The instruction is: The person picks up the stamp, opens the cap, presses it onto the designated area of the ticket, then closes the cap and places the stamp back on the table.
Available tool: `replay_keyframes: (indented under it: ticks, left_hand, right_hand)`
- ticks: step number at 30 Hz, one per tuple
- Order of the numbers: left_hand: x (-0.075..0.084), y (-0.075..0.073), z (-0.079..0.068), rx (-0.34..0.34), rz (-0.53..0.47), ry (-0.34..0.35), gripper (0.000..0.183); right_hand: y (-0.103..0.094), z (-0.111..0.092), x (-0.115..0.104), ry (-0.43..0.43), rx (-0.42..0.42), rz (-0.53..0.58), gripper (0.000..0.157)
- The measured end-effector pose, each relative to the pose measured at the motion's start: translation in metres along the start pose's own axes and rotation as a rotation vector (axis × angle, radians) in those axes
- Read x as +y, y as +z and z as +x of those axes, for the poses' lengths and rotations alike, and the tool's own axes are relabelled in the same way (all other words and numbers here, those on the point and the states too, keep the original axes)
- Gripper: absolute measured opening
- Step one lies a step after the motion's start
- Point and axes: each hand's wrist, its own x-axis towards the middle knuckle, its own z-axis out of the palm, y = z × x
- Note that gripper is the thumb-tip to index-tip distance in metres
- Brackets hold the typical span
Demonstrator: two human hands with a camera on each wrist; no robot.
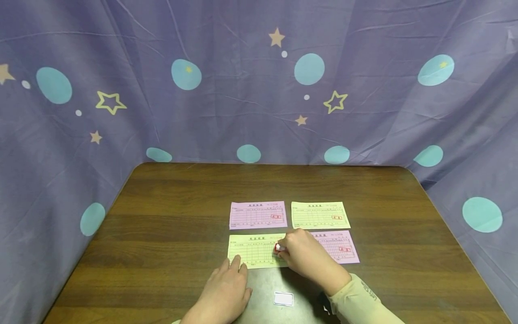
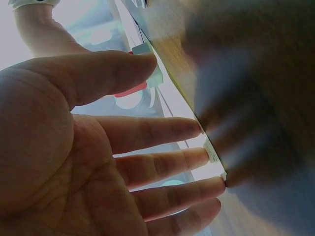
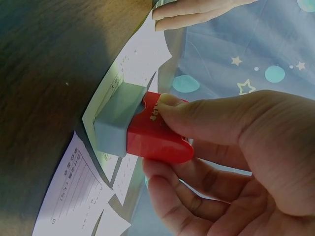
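My right hand [image 1: 301, 252] pinches a red and grey stamp [image 3: 157, 130] between thumb and fingers. The stamp's grey base [image 3: 118, 118] is down on the right part of the near yellow form slip [image 1: 251, 252]. At that slip's lower left edge, my left hand [image 1: 226, 288] rests its straight fingertips on the paper. Seen from the left wrist, its fingers [image 2: 162, 164] are spread and hold nothing. Red box marks show on the far pink slip [image 1: 247, 216], the far yellow slip [image 1: 311, 216] and the near pink slip [image 1: 344, 256], which my right hand partly covers.
A small white rectangle with a dark border [image 1: 283, 299] lies between my forearms. Beside my right sleeve [image 1: 364, 299] is a small dark object [image 1: 325, 303], partly hidden. The brown wooden table [image 1: 162, 202] ends at a purple patterned curtain [image 1: 243, 112].
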Motion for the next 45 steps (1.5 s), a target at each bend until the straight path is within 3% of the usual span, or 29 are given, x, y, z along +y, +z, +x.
replay_keyframes:
  ticks: [35, 45]
  left_hand:
    - [-0.0015, 0.0015, -0.0006, -0.011, -0.038, -0.014, 0.054]
    - [-0.0011, 0.0037, -0.0009, 0.015, -0.032, -0.002, 0.051]
  right_hand:
    - [-0.002, -0.0015, -0.0032, 0.028, -0.01, -0.01, 0.013]
    - [-0.003, -0.0045, 0.0005, 0.01, -0.012, 0.108, 0.013]
